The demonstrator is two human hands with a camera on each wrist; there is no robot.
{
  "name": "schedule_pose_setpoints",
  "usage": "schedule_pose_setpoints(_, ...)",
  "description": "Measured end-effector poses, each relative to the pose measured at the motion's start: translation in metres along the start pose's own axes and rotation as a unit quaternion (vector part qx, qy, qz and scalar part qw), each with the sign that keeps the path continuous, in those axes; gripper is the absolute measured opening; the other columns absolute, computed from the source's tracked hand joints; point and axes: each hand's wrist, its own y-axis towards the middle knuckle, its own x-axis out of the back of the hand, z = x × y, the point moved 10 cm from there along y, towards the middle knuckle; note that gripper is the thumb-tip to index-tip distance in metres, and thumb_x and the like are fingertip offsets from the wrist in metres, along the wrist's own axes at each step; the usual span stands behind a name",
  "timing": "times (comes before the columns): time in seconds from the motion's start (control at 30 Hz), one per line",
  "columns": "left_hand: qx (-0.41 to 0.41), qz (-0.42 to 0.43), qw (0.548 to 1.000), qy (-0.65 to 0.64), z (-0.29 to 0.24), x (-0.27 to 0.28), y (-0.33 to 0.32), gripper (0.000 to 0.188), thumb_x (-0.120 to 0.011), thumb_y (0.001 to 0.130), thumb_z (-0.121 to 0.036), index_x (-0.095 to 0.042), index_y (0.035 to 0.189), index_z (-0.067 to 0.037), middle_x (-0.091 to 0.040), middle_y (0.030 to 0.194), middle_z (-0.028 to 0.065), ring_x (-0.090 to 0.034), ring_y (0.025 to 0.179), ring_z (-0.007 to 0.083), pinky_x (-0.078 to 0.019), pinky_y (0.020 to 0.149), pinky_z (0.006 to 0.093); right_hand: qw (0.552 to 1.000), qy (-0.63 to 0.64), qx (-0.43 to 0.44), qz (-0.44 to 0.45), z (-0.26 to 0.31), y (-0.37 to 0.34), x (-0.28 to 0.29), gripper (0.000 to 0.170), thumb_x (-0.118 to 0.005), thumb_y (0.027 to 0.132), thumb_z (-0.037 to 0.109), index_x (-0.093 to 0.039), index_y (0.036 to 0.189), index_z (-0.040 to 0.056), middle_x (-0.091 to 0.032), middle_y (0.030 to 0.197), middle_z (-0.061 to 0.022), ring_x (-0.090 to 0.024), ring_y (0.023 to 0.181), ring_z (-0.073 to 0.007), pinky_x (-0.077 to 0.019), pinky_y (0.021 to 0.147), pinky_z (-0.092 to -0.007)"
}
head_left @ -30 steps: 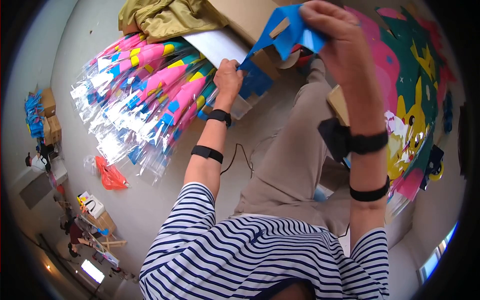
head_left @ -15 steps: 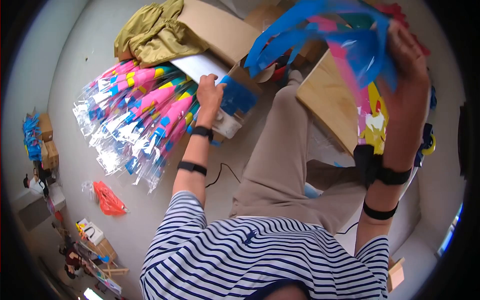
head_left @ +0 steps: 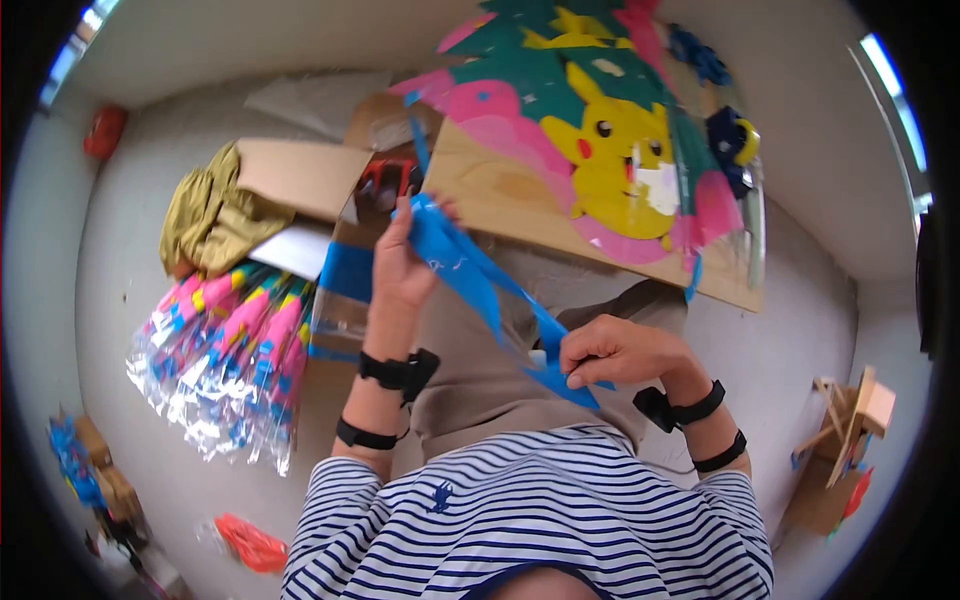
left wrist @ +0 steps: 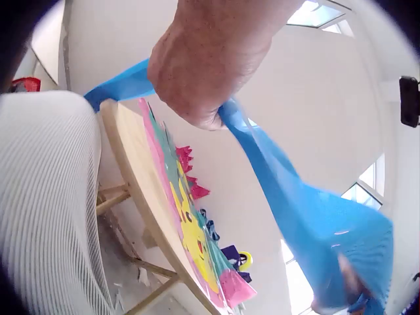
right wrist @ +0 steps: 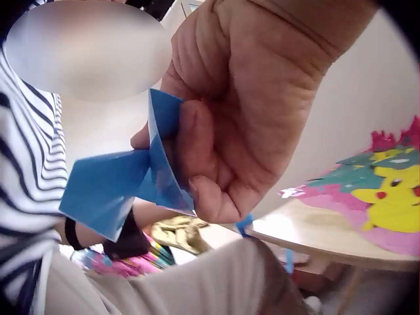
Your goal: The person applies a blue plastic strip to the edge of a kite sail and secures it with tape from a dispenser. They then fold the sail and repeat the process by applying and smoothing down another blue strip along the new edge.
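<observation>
A long blue plastic strip (head_left: 465,275) stretches between my two hands above the lap. My left hand (head_left: 402,262) holds its upper part between thumb and fingers, and in the left wrist view the strip (left wrist: 282,184) runs out from both sides of that hand. Near the shirt front, my right hand (head_left: 628,350) pinches the other end with curled fingers. The right wrist view shows this end as folded, pointed flaps (right wrist: 108,190) sticking out of the grip. A printed sheet with a yellow cartoon figure (head_left: 625,170) lies just beyond both hands.
The sheet rests on a wooden board table (head_left: 500,175). An open cardboard box (head_left: 300,180) with a khaki garment (head_left: 205,215) stands at left. Below it are colourful items in clear wrappers (head_left: 225,350) and a red plastic bag (head_left: 250,542) on the floor.
The right hand has come down from high on the right to near the shirt front with the blue strip. My left hand let go, then took hold of the strip again. The view has swung right.
</observation>
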Motion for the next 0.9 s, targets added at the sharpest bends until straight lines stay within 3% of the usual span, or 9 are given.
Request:
schedule_pose_setpoints(0.17,-0.001,0.051,0.990,0.130,-0.025,-0.032,0.055,0.028,-0.058,0.103,-0.014,-0.056,0.126,0.001,-0.063,0.099,0.0083,-0.060,0.085,0.0192,-0.0518,0.082,0.0365,0.971,0.009,-0.075,-0.226,-0.085,-0.086,0.065,0.014,-0.073,0.083,0.010,-0.066,0.088,-0.0019,-0.063,0.072,-0.0051,-0.057,0.069,-0.0131,-0.0472,0.068,-0.0297)
schedule_pose_setpoints(0.33,0.040,0.161,0.954,0.250,0.032,-0.183,0.185,0.027,-0.060,0.101,-0.011,-0.056,0.125,0.002,-0.064,0.105,0.0130,-0.064,0.097,0.0247,-0.0531,0.086,0.0327,0.848,0.122,-0.021,-0.515,-0.095,-0.133,0.166,0.009,-0.073,0.084,0.007,-0.069,0.084,-0.0015,-0.063,0.073,0.0006,-0.057,0.069,-0.0080,-0.0458,0.065,-0.0250)
schedule_pose_setpoints(0.4,0.041,0.192,0.885,0.422,0.065,-0.249,0.232,0.036,-0.067,0.098,-0.018,-0.056,0.127,0.001,-0.063,0.112,0.0161,-0.063,0.104,0.0274,-0.0529,0.091,0.0330,0.785,0.159,0.028,-0.598,-0.100,-0.146,0.217,0.012,-0.075,0.083,0.008,-0.070,0.083,-0.0025,-0.061,0.071,0.0016,-0.055,0.066,-0.0072,-0.0434,0.060,-0.0245)
schedule_pose_setpoints(0.43,-0.004,0.148,0.812,0.564,0.072,-0.264,0.250,0.038,-0.069,0.096,-0.021,-0.058,0.125,0.000,-0.065,0.112,0.0156,-0.064,0.102,0.0267,-0.0534,0.089,0.0332,0.755,0.169,0.049,-0.632,-0.088,-0.150,0.239,0.013,-0.075,0.082,0.009,-0.069,0.081,-0.0026,-0.060,0.070,0.0012,-0.054,0.066,-0.0077,-0.0425,0.059,-0.0254)
schedule_pose_setpoints(0.5,-0.092,0.058,0.594,0.797,0.082,-0.286,0.275,0.041,-0.073,0.092,-0.027,-0.062,0.122,-0.001,-0.067,0.110,0.0147,-0.066,0.099,0.0252,-0.0545,0.087,0.0335,0.709,0.155,0.075,-0.683,-0.075,-0.153,0.283,0.017,-0.077,0.080,0.011,-0.068,0.076,-0.0024,-0.060,0.068,-0.0004,-0.054,0.065,-0.0096,-0.0410,0.058,-0.0272)
schedule_pose_setpoints(0.6,-0.143,0.086,0.516,0.840,0.105,-0.269,0.305,0.041,-0.077,0.085,-0.032,-0.069,0.102,0.005,-0.070,0.088,0.0088,-0.068,0.080,0.0224,-0.0557,0.076,0.0352,0.674,0.207,0.077,-0.705,-0.113,-0.133,0.350,0.020,-0.079,0.077,0.011,-0.067,0.069,-0.0022,-0.060,0.068,-0.0027,-0.053,0.063,-0.0130,-0.0398,0.058,-0.0293)
schedule_pose_setpoints(0.67,-0.135,0.100,0.587,0.792,0.125,-0.237,0.280,0.031,-0.076,0.087,-0.028,-0.072,0.093,0.002,-0.071,0.082,0.0063,-0.068,0.076,0.0191,-0.0550,0.071,0.0343,0.659,0.269,0.060,-0.700,-0.142,-0.114,0.368,0.021,-0.080,0.076,0.011,-0.066,0.068,-0.0020,-0.061,0.068,-0.0036,-0.053,0.061,-0.0140,-0.0397,0.058,-0.0299)
schedule_pose_setpoints(0.73,0.031,0.073,0.709,0.701,0.151,-0.172,0.268,0.026,-0.075,0.088,-0.026,-0.071,0.093,-0.001,-0.071,0.086,0.0063,-0.067,0.077,0.0155,-0.0540,0.070,0.0321,0.656,0.308,0.026,-0.688,-0.162,-0.098,0.373,0.020,-0.081,0.076,0.010,-0.067,0.070,-0.0017,-0.062,0.068,-0.0041,-0.054,0.060,-0.0142,-0.0401,0.057,-0.0298)
schedule_pose_setpoints(0.9,0.131,0.005,0.804,0.581,0.194,-0.103,0.228,0.029,-0.072,0.093,-0.026,-0.067,0.110,-0.002,-0.073,0.098,0.0080,-0.071,0.089,0.0197,-0.0558,0.083,0.0346,0.674,0.364,0.054,-0.641,-0.187,-0.068,0.361,0.015,-0.081,0.079,0.008,-0.069,0.080,-0.0001,-0.065,0.072,-0.0048,-0.060,0.064,-0.0140,-0.0441,0.059,-0.0275)
